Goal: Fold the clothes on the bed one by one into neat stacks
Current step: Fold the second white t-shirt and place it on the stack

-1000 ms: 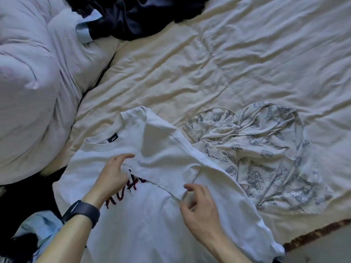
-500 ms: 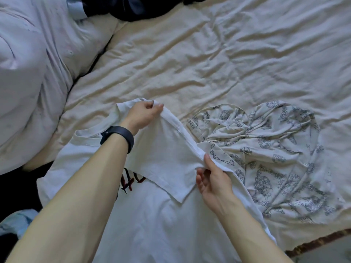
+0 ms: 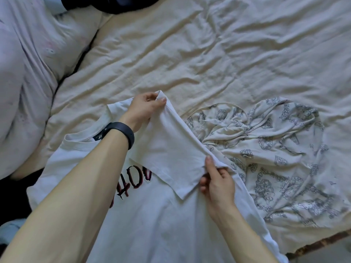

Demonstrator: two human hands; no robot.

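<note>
**While both hands pinch the fold, the tee lies flat on the bed**

As you look down, the white T-shirt (image 3: 171,224) is spread front-up on the bed (image 3: 190,63), collar at its far end, dark red lettering (image 3: 133,179) across the chest partly under your left forearm. Its right sleeve (image 3: 171,152) is folded inward over the chest, cuff edge lying diagonal just over the lettering.

Left hand (image 3: 144,111): fingers (image 3: 150,95) and thumb clamped on the far corner of that fold, at the tee's shoulder, cloth lifted slightly. Black wristband (image 3: 121,131) on that wrist, above the collar label.

Right hand (image 3: 218,185): thumb on top, fingers curled under, pinching the fold edge where the sleeve meets the tee's right side. Fold line runs taut between your two hands.

Around the tee:
- Right of it, touching its edge: a crumpled cream printed garment (image 3: 275,149), unfolded.
- Left and beyond it: pale lilac bedding (image 3: 24,73), bunched.
- Well beyond the collar, at the frame's top edge: a dark garment (image 3: 123,4), mostly cut off.
- Near its lower-left corner: a bit of light blue fabric (image 3: 7,230), too cropped to identify.
</note>
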